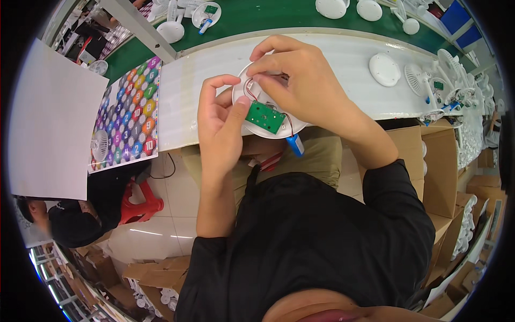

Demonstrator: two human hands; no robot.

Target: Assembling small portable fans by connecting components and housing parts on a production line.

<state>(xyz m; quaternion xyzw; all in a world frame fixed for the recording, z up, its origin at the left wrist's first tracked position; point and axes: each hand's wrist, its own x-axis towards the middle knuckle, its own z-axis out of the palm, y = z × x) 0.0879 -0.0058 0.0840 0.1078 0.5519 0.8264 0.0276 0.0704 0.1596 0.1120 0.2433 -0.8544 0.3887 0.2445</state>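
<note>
Two bare hands work close together. Left hand (222, 115) grasps the rim of a white round base (294, 127); green circuit board (265, 117) lies over it, at the left thumb tip and below the right fingers. Right hand (300, 75): thumb and index nearly meet at thin wires (247, 88); cannot tell whether they pinch them. Blue battery (295, 145) hangs below the right fingers. White bench (332, 56) extends beyond both hands; white disc (384, 70) right of the fingers, small fans (421, 80) farther right. Green surface (279, 19) lies farthest ahead.
</note>
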